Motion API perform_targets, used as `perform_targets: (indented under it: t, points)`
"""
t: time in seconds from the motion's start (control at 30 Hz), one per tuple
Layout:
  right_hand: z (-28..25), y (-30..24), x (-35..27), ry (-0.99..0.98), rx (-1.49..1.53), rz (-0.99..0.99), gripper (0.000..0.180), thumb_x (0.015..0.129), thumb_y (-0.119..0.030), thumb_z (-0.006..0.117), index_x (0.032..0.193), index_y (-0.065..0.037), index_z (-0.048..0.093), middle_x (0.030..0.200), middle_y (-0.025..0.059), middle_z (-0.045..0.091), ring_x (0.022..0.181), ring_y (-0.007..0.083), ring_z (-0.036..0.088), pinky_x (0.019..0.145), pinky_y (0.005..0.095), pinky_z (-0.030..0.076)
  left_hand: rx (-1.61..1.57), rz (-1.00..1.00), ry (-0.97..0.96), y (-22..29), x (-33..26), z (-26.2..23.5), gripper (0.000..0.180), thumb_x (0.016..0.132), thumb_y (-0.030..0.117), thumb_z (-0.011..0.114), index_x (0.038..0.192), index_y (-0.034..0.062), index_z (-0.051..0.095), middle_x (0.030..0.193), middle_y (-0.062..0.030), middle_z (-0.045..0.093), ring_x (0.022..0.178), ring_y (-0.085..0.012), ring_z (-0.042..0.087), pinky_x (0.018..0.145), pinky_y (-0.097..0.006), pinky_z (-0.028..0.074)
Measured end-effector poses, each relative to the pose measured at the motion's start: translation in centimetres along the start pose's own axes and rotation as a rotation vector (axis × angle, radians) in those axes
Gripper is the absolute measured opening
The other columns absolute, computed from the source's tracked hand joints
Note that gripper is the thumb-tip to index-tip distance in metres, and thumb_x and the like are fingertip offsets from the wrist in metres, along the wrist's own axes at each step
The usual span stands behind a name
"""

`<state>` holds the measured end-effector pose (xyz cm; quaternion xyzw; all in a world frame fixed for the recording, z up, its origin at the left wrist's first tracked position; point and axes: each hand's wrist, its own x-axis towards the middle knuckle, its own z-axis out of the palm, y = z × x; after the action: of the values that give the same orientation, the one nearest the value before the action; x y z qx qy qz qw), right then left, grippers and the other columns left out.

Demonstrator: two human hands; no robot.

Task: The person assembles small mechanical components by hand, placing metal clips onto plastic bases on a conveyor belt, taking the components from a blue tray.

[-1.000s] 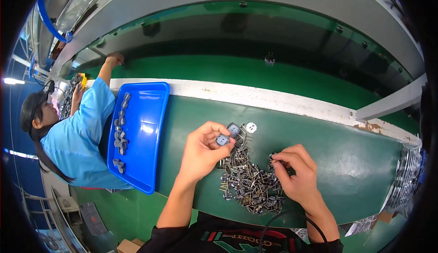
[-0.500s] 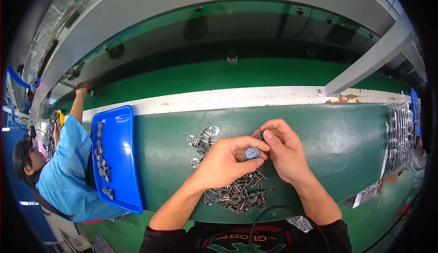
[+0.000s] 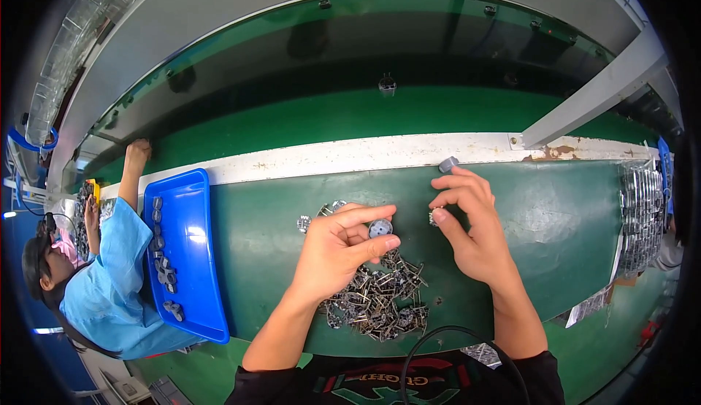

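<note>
My left hand (image 3: pixel 332 248) pinches a grey round plastic housing (image 3: pixel 380 229) with small holes in its face, between thumb and fingers above the bench. To its right, my right hand (image 3: pixel 475 222) holds a small circuit-board part (image 3: pixel 436 216) between thumb and finger. At that hand's upper fingertips is another grey plastic piece (image 3: pixel 448 164), over the white rail; whether the fingers grip it I cannot tell. Below the left hand lies a pile of small metal-and-board parts with pins (image 3: pixel 383 295), partly covered by the hand.
A blue tray (image 3: pixel 212 259) with several grey housings stands at left. Beyond the white rail (image 3: pixel 328 155) runs a green belt (image 3: pixel 292 131) carrying a pronged part (image 3: pixel 387 85). A metal post (image 3: pixel 584 106) rises at right, near stacked clear trays (image 3: pixel 641 219). A co-worker in blue (image 3: pixel 109 295) reaches to the belt.
My hands have parted: the left moved left and slightly up with the grey housing, the right moved up and right. A grey piece now shows at the right fingertips. The belt part shifted right.
</note>
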<state>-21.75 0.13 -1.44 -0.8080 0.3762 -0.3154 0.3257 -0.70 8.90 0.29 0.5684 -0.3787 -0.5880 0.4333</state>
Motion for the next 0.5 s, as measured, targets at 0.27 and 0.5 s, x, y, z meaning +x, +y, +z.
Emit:
perform_targets:
  t: [0.27,0.5]
  points:
    - [0.1,-1.5,-0.6,0.095,0.412,0.164,0.012,0.085,0.0,0.072,0.096,-0.002,0.069,0.1,0.01,0.063,0.086,0.0183,0.06,0.076,0.0297,0.047,-0.372,0.074,-0.062,-0.4,-0.4,0.2,0.046,0.085,-0.012,0.068,0.129,-0.0041,0.059,0.113,-0.0085,0.055,0.101,-0.0203,0.068,0.089,-0.03,0.059]
    - [1.4,-3.2,-0.9,0.242,0.134,-0.249,0.018,0.076,0.006,0.076,0.091,0.0,0.068,0.081,0.0092,0.062,0.062,0.0196,0.061,0.05,0.0311,0.047,-0.344,0.272,-0.04,-2.3,0.0,2.7,0.037,0.079,-0.021,0.068,0.11,-0.0042,0.058,0.114,-0.0084,0.049,0.105,-0.0214,0.065,0.093,-0.034,0.06]
